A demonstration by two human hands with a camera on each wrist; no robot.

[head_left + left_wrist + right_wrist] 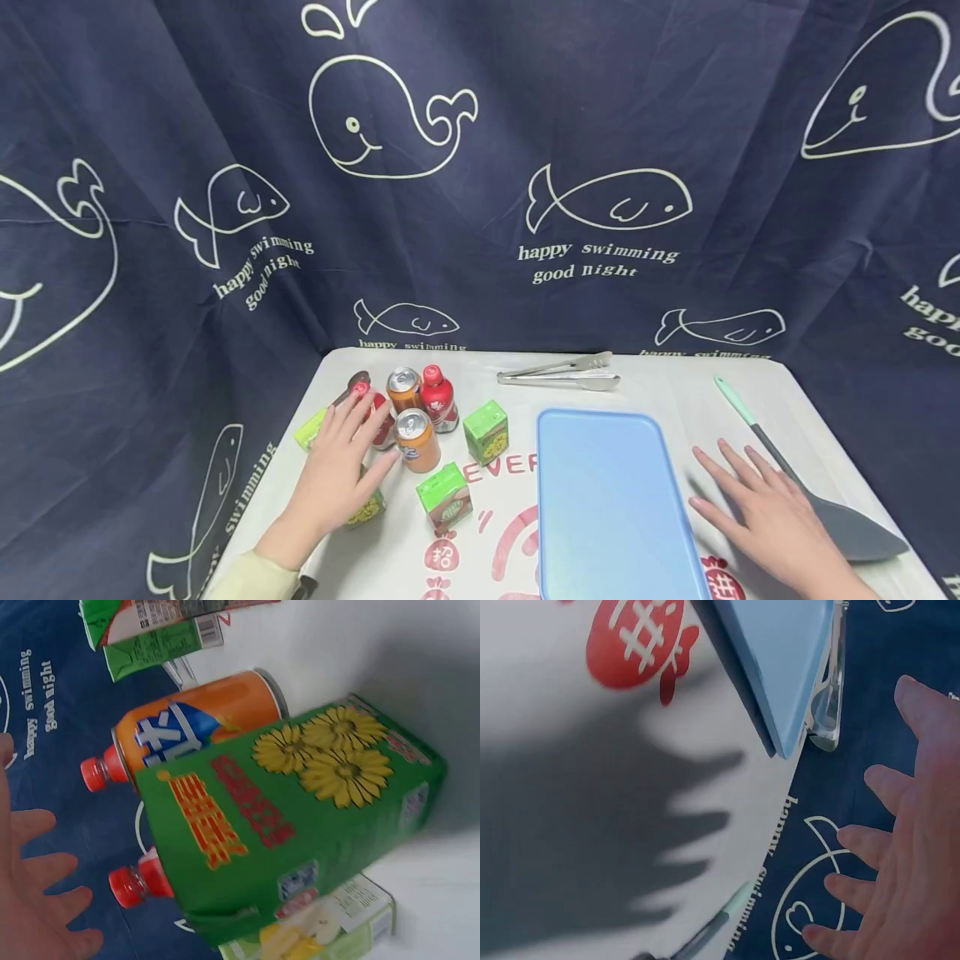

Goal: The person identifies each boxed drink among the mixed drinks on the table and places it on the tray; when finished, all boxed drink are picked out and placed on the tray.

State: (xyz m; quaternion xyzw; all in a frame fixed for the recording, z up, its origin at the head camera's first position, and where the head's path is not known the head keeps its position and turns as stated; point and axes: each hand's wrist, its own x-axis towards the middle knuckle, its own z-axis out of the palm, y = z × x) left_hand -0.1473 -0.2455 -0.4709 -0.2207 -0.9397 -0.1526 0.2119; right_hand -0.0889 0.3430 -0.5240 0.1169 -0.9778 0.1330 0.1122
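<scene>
The left hand (333, 471), fingers spread and holding nothing, hovers over a flower-printed green drink carton (285, 814). Rightward on the counter (667, 383) stand two orange soda cans (418, 446), a red bottle (439, 402) and two smaller-looking green cartons (444, 498); then metal tongs (555, 377) and a blue tray (615, 500). The right hand (776, 517), fingers spread and empty, hovers near a spatula (855, 525).

Navy curtain (495, 100) right across the back, and it swept round both sides too, creases and all! White outlines swam over it: a smiling whale (382, 117) up high, a fish (615, 200) to its right, and "happy swimming good night" lettering (596, 262) just beneath! Up against that cloth stood a white table (663, 379), red emblems (442, 553) printed on top, a broad soft shadow (562, 832) darkening its surface!
</scene>
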